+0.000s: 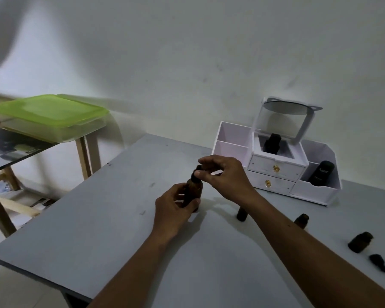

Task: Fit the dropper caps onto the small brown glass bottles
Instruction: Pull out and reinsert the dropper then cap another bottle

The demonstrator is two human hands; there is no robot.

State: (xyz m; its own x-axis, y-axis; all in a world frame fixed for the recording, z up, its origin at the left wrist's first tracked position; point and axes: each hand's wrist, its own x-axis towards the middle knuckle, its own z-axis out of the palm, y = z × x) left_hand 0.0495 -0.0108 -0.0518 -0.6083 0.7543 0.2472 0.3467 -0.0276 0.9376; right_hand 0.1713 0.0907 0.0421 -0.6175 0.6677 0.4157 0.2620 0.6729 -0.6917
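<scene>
Small brown glass bottle (193, 190) upright on grey tabletop (98, 230), left hand (176, 210) gripping its body, right hand (226, 175) fingertips pinching black dropper cap (196, 173) on its neck; white organiser (276, 165) beyond.

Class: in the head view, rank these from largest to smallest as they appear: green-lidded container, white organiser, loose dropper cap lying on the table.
1. green-lidded container
2. white organiser, close to it in apparent size, so unsure
3. loose dropper cap, clearly smallest

Four brown bottles (195, 190), two dropper caps (378, 262), two hands (173, 210).
</scene>
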